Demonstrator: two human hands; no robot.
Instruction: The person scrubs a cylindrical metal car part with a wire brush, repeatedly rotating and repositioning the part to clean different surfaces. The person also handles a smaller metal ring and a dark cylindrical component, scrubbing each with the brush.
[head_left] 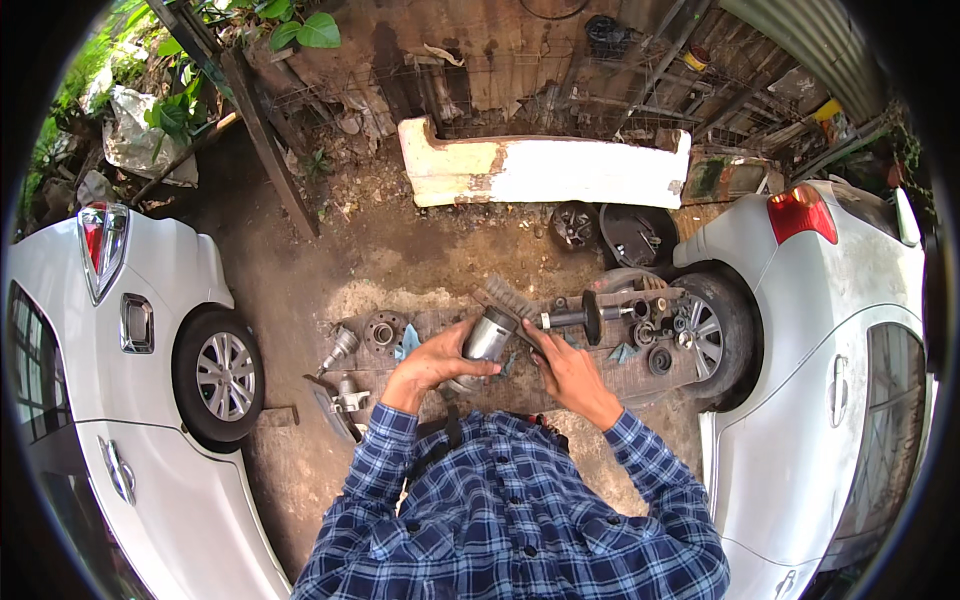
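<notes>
My left hand [440, 358] is wrapped round a silver metal cylinder with a dark upper end [489, 338], tilted in front of my chest. My right hand [572, 372] grips a wire brush [510, 299], its bristly head lying across the cylinder's dark end. Beneath both hands runs a worn wooden bench [440, 322]. A shock absorber [590, 316] lies on it just beyond my right fingers. To the left of my left hand rest a round wheel hub [384, 331], a blue rag [408, 342] and a metal joint part [342, 346].
Several rings and bearings [660, 360] sit at the bench's right end. Silver cars stand on the left [170, 300] and right [790, 300]. Beyond the bench are a white bumper [580, 170] and black basins of parts [638, 236]. A wooden post [265, 140] leans at the back left.
</notes>
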